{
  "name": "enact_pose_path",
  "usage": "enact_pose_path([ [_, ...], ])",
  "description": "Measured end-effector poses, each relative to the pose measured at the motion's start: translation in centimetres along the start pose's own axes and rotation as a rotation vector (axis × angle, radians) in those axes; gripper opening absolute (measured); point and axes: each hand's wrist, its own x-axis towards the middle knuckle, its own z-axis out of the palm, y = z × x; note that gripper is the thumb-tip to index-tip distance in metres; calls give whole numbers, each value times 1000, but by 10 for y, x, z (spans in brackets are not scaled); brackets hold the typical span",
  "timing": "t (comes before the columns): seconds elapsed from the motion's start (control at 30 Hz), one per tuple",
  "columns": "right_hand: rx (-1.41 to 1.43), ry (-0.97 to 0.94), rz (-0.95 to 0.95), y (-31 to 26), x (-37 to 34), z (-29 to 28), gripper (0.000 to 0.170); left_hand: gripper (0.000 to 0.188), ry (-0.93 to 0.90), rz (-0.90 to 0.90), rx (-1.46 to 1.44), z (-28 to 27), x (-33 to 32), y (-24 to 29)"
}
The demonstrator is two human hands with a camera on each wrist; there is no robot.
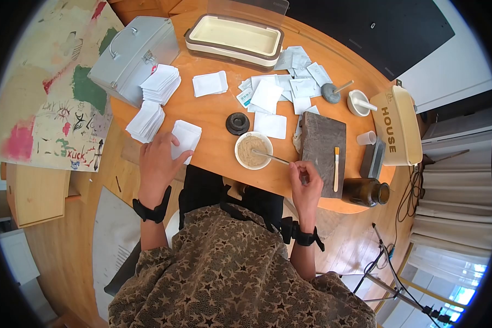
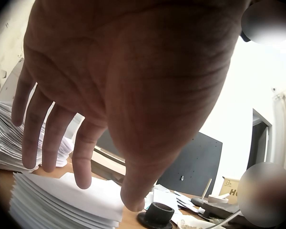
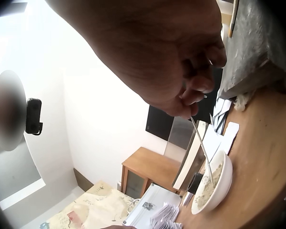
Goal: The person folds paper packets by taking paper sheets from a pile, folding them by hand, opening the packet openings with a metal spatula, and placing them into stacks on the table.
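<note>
My left hand [image 1: 157,158] reaches over a stack of white paper packets [image 1: 188,133] near the table's front edge. Its fingers are spread and fairly straight, with the fingertips and thumb close about the stack; in the left wrist view the fingers [image 2: 85,157] point down at the top packet. With thumb and fingertips, my right hand [image 1: 306,186] pinches the handle of a metal spoon [image 1: 272,157]. The spoon slants into a white bowl [image 3: 223,191] of beige powder [image 1: 250,146], which hides its lower end. Behind the bowl stands a small black ring-shaped holder [image 1: 237,123].
More packet stacks [image 1: 160,85] lie by a silver case [image 1: 131,57]. Beyond are a cream tray [image 1: 202,46] and scattered sachets [image 1: 300,87]. Right of the bowl, a dark stone slab [image 1: 323,136] bears a brush [image 1: 336,169], beside a brown jar [image 1: 366,192], a mortar [image 1: 356,109] and a HOUSE box [image 1: 402,128].
</note>
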Motion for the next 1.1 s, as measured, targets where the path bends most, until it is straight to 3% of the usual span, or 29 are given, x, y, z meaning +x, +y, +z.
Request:
enact_pose_path([
  [1.1,3,-15,34,2,1,1,16,42,-18,-32,-4,-7,1,3],
])
